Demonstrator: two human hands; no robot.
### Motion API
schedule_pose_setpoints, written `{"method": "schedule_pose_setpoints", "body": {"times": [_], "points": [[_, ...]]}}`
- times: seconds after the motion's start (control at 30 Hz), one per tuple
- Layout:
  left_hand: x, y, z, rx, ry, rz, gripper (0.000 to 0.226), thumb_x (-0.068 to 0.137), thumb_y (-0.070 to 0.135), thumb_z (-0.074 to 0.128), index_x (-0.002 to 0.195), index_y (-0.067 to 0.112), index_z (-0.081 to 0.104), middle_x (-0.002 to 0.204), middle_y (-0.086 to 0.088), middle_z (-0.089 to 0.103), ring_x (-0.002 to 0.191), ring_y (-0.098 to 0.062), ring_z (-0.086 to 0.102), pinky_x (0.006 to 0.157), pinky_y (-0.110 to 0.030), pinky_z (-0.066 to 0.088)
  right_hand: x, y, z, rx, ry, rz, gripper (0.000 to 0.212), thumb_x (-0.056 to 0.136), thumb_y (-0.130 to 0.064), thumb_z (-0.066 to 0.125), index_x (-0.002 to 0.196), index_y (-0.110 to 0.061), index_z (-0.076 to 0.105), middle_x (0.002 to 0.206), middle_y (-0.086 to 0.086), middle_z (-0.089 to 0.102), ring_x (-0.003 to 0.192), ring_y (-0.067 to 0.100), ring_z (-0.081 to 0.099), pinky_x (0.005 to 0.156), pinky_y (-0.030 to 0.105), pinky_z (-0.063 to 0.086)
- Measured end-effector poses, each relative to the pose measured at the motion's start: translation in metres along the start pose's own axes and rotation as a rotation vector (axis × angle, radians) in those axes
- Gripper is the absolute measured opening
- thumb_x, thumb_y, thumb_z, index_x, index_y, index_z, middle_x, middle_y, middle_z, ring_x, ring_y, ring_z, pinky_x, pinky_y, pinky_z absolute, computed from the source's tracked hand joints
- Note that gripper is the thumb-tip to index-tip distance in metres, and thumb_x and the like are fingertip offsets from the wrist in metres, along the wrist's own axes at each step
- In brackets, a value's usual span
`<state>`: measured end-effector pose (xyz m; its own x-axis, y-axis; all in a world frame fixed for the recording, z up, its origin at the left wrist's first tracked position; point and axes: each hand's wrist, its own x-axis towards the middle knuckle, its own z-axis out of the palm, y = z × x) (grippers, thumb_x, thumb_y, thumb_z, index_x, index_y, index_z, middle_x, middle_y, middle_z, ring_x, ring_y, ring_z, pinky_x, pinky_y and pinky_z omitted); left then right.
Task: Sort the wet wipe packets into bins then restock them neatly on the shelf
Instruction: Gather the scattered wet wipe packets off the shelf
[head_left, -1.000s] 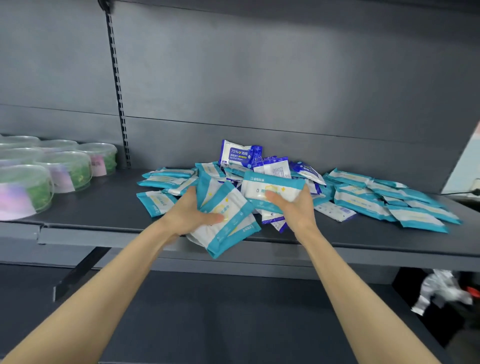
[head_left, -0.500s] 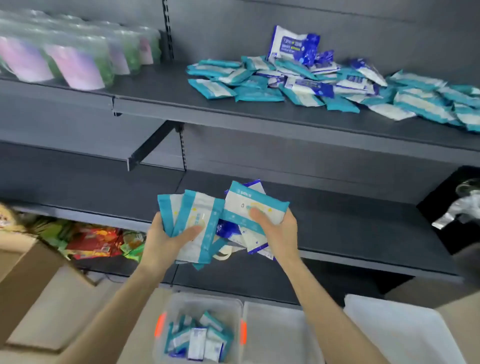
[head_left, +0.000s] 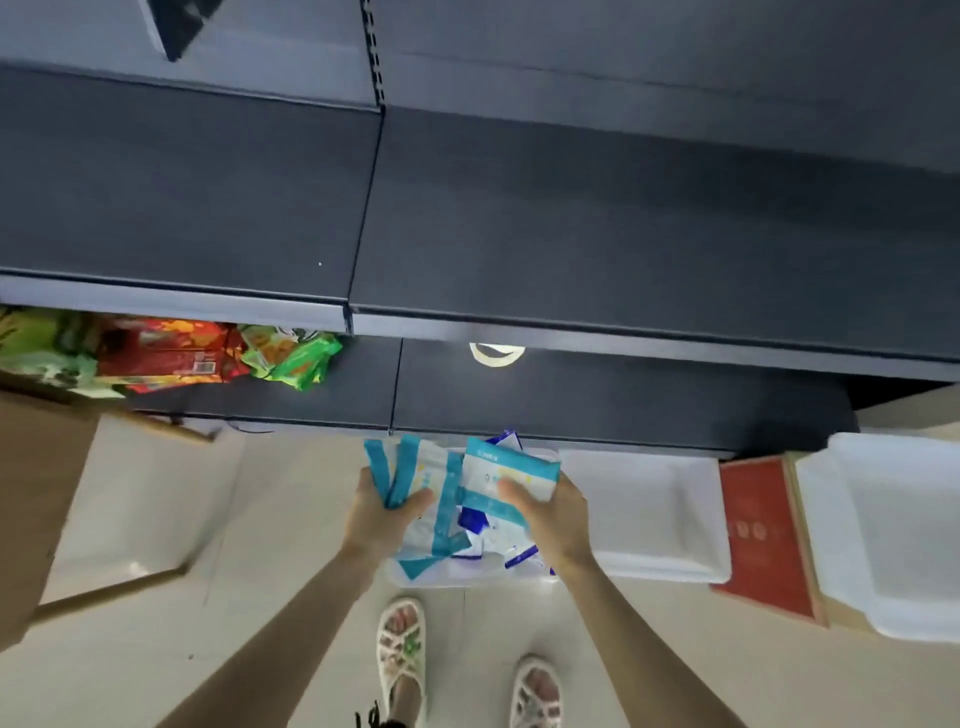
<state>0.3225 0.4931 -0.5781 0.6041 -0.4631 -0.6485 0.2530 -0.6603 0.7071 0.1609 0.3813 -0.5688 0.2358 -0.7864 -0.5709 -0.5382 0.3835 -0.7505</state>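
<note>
I look straight down. My left hand (head_left: 387, 512) grips a fan of packets (head_left: 418, 480), white with teal edges. Its thumb lies across their fronts and its fingers curl behind. My right hand (head_left: 553, 519) is just beside it, clamped on the top packet (head_left: 511, 467), a white one with a teal band, with the thumb pressed on its face and the fingers wrapped under. Between the two hands, more wipes with dark blue print hang down. I cannot tell whether the lowest of them are in my grip or lying below.

I hold the whole bunch over a clear bin (head_left: 467, 578) on the floor, just ahead of my sandals (head_left: 400, 649). Only the bin's near rim shows past my hands. Just right of the bin lies a white tray (head_left: 654, 514), then a flat red item (head_left: 763, 535) I cannot identify, then a second tray (head_left: 893, 535).

A dark shelf (head_left: 571, 223) runs across the upper part of my view. On the bottom shelf (head_left: 649, 400) below it, a tape roll (head_left: 496, 354) sits beyond the bin, and red and green snack bags (head_left: 171, 353) lie to the left. A cardboard box (head_left: 36, 493) stands at the far left.
</note>
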Motion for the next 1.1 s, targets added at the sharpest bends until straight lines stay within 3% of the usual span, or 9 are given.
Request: {"method": "schedule_pose_setpoints", "body": {"times": [0.13, 0.2, 0.27, 0.37, 0.47, 0.67, 0.8, 0.9, 1.1], "points": [[0.076, -0.073, 0.026, 0.048, -0.041, -0.07, 0.042, 0.074, 0.021, 0.077, 0.103, 0.008, 0.048, 0.083, -0.004, 0.057, 0.075, -0.022, 0.057, 0.072, -0.041, 0.05, 0.059, 0.076, 0.048, -0.052, 0.036, 0.056, 0.057, 0.059, -0.056, 0.073, 0.102, -0.019, 0.068, 0.091, -0.007, 0.071, 0.084, 0.006, 0.067, 0.075, 0.023, 0.055], [0.112, -0.11, 0.039, 0.061, -0.053, -0.105, 0.037, 0.079, 0.019, 0.074, 0.103, 0.009, 0.047, 0.084, -0.004, 0.055, 0.076, -0.022, 0.056, 0.074, -0.043, 0.05, 0.088, 0.112, 0.067, -0.072, 0.046, 0.085, 0.056, 0.06, -0.052, 0.07, 0.104, -0.018, 0.066, 0.093, -0.007, 0.069, 0.084, 0.002, 0.064, 0.066, 0.007, 0.046], [0.145, -0.147, 0.053, 0.078, -0.063, -0.137, 0.035, 0.08, 0.02, 0.073, 0.102, 0.009, 0.048, 0.081, -0.004, 0.053, 0.071, -0.02, 0.054, 0.068, -0.039, 0.048, 0.115, 0.146, 0.085, -0.097, 0.041, 0.107, 0.049, 0.065, -0.049, 0.071, 0.105, -0.02, 0.065, 0.094, -0.008, 0.067, 0.085, 0.004, 0.062, 0.062, 0.004, 0.043], [0.19, -0.2, 0.075, 0.066, -0.102, -0.163, 0.033, 0.079, 0.019, 0.071, 0.1, 0.005, 0.051, 0.079, -0.005, 0.051, 0.067, -0.017, 0.052, 0.057, -0.026, 0.044, 0.152, 0.201, 0.11, -0.108, 0.027, 0.136, 0.018, 0.078, -0.032, 0.077, 0.089, -0.033, 0.062, 0.085, -0.018, 0.065, 0.08, -0.004, 0.06, 0.068, 0.01, 0.046], [0.228, -0.244, 0.096, 0.029, -0.149, -0.157, 0.027, 0.08, 0.02, 0.069, 0.099, 0.007, 0.056, 0.079, -0.01, 0.057, 0.071, -0.02, 0.058, 0.057, -0.025, 0.05, 0.187, 0.253, 0.129, -0.098, 0.022, 0.169, 0.02, 0.079, -0.024, 0.076, 0.075, -0.036, 0.06, 0.077, -0.019, 0.066, 0.075, -0.001, 0.064, 0.071, 0.023, 0.053], [0.267, -0.298, 0.122, -0.041, -0.28, -0.219, 0.023, 0.09, 0.01, 0.061, 0.11, 0.018, 0.053, 0.101, -0.006, 0.065, 0.083, -0.017, 0.064, 0.062, -0.021, 0.052, 0.233, 0.32, 0.147, -0.18, -0.032, 0.222, 0.016, 0.082, -0.027, 0.073, 0.094, -0.03, 0.062, 0.101, -0.006, 0.069, 0.091, 0.012, 0.064, 0.082, 0.03, 0.051], [0.262, -0.31, 0.119, 0.123, -0.343, -0.306, 0.041, 0.093, 0.015, 0.057, 0.131, 0.019, 0.043, 0.125, -0.001, 0.057, 0.107, -0.019, 0.058, 0.086, -0.032, 0.05, 0.23, 0.325, 0.142, -0.351, -0.094, 0.321, 0.063, 0.084, -0.034, 0.07, 0.137, -0.014, 0.042, 0.132, 0.005, 0.053, 0.118, 0.024, 0.052, 0.094, 0.032, 0.043], [0.234, -0.284, 0.104, 0.354, -0.347, -0.271, 0.049, 0.095, 0.022, 0.055, 0.141, 0.012, 0.04, 0.14, -0.008, 0.049, 0.127, -0.022, 0.047, 0.091, -0.029, 0.042, 0.207, 0.296, 0.124, -0.437, -0.156, 0.3, 0.062, 0.086, -0.03, 0.068, 0.14, -0.013, 0.042, 0.137, 0.005, 0.049, 0.12, 0.024, 0.05, 0.095, 0.03, 0.041], [0.146, -0.15, 0.068, 0.701, -0.479, 0.047, 0.041, 0.095, 0.023, 0.055, 0.132, 0.01, 0.048, 0.131, -0.007, 0.057, 0.119, -0.018, 0.054, 0.091, -0.021, 0.038, 0.138, 0.171, 0.064, -0.658, -0.255, 0.171, 0.055, 0.089, -0.024, 0.063, 0.138, -0.008, 0.042, 0.142, 0.008, 0.044, 0.128, 0.023, 0.044, 0.101, 0.027, 0.035]]}}
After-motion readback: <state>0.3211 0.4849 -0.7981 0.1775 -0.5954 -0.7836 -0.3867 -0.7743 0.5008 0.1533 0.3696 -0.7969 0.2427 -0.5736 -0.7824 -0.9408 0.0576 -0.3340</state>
